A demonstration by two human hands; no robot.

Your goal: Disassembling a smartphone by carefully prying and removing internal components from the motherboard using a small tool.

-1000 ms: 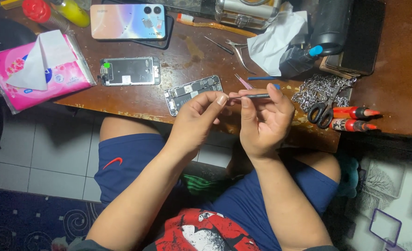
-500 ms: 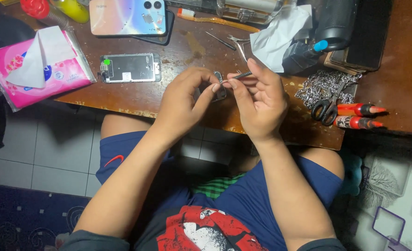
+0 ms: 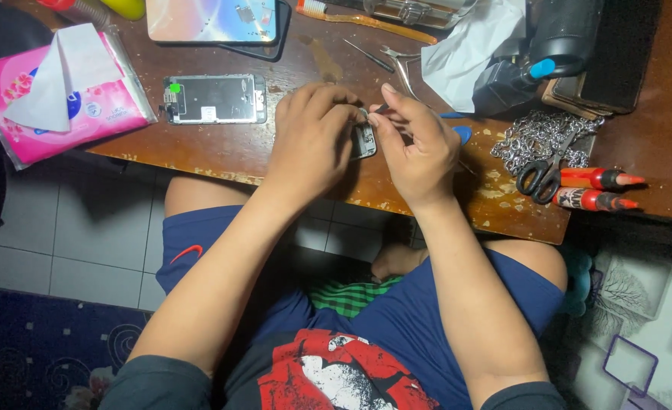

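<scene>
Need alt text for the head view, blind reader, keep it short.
Seen from above, a seated person's left hand and right hand pinch a small phone circuit board over a worn wooden table. An opened phone frame, tissue pack and scissors lie around.

shirt: dark navy tee, red-and-white graphic print on the chest at 6 o'clock | sleeves: short, grey-blue cuffs at 7 and 5 o'clock | shorts: navy, small red mark on the thigh at 8 o'clock | forearms: bare | left hand [image 3: 311,144], right hand [image 3: 419,148]: no gloves or rings visible
</scene>
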